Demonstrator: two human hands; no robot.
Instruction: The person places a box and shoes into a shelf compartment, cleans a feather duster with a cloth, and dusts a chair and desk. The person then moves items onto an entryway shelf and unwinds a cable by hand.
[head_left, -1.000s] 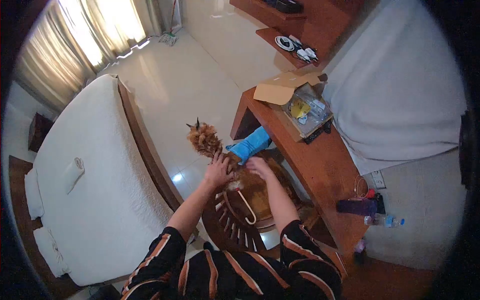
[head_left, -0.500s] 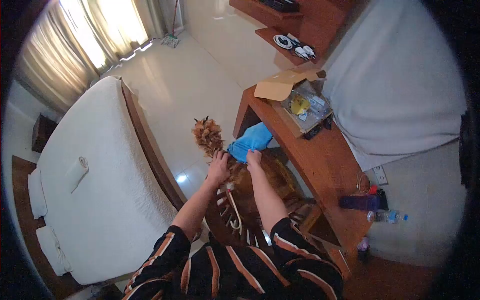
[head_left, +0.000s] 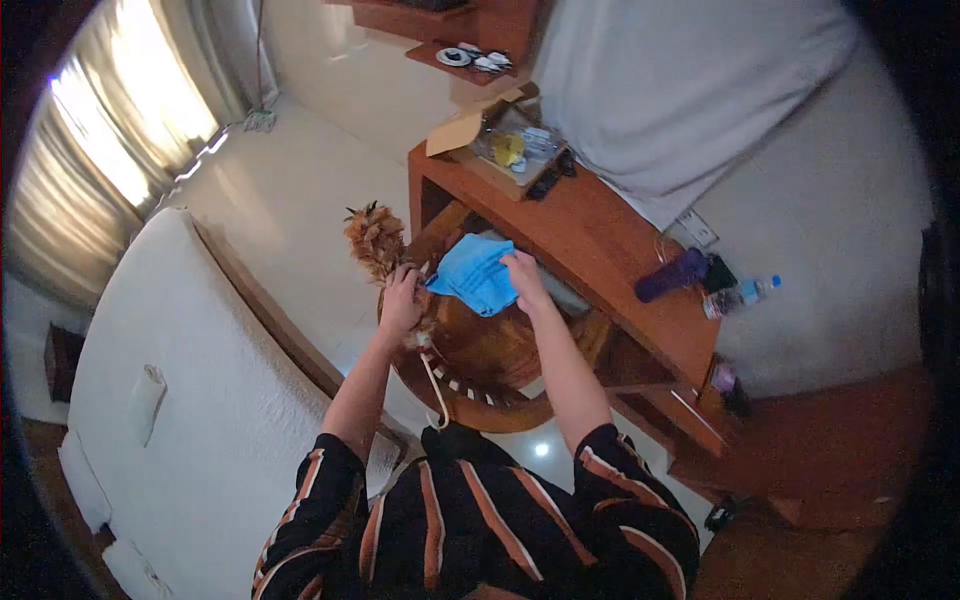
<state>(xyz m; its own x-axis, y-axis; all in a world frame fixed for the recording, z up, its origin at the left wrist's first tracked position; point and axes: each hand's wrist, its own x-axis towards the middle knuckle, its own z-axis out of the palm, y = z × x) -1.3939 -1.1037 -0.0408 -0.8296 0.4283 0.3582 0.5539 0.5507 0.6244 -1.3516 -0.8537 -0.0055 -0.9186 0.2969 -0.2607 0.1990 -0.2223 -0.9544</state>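
Slantwise, feather duster (head_left: 376, 242) points away, hook (head_left: 441, 415) toward wearer; left hand (head_left: 402, 301) clamped on it, right hand (head_left: 525, 280) pinching blue cloth (head_left: 474, 273).

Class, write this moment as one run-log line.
left hand: on duster; right hand: gripping blue cloth; cloth: over chair; desk: open box

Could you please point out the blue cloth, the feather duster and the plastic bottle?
Blue cloth (head_left: 470, 274): head view, middle of the fabric.
Feather duster (head_left: 377, 240): head view, its brown feathers.
Plastic bottle (head_left: 742, 297): head view, its clear side.

Sunlit curtains (head_left: 160, 80), pale tiled floor (head_left: 265, 190), white bed (head_left: 200, 400), brown wooden desk (head_left: 600, 245), pale wall (head_left: 840, 250).
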